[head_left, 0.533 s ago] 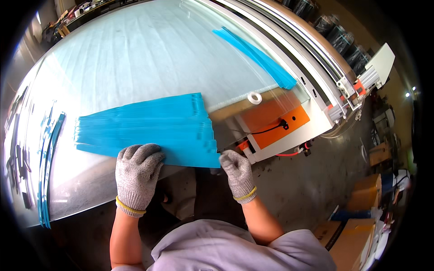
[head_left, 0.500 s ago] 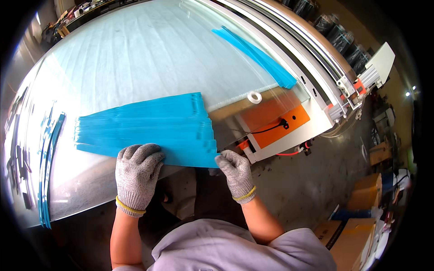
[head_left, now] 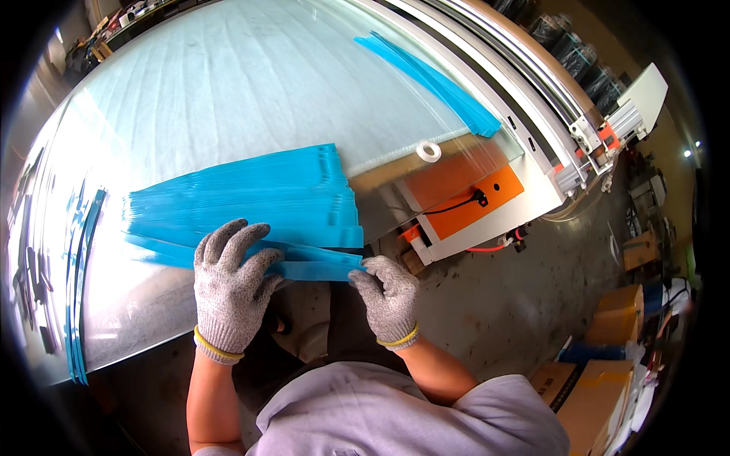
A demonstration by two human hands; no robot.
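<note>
A fan of long, thin blue strips (head_left: 258, 190) lies over the near edge of the glass-like tabletop. At its near side, a blue strip (head_left: 319, 270) stands apart from the others, with a dark gap behind its right part. In a grey knitted glove, my right hand (head_left: 389, 299) pinches this strip's right end between thumb and fingers. My left hand (head_left: 233, 285), gloved alike, rests over the near strips with its fingers apart and its thumb by the strip's edge. Whether the left thumb touches the strip is hard to tell.
More blue strips (head_left: 430, 82) lie along the table's far right side, beside a white machine rail (head_left: 525, 99). A white tape ring (head_left: 428, 151) sits near an orange panel (head_left: 475, 195). Narrow blue strips (head_left: 80, 304) lie at left. Cardboard boxes (head_left: 597, 403) stand at lower right.
The near strips have come away from the fan at their right ends, opening a gap. My right hand has shifted slightly left and down; my left fingers have lifted and spread.
</note>
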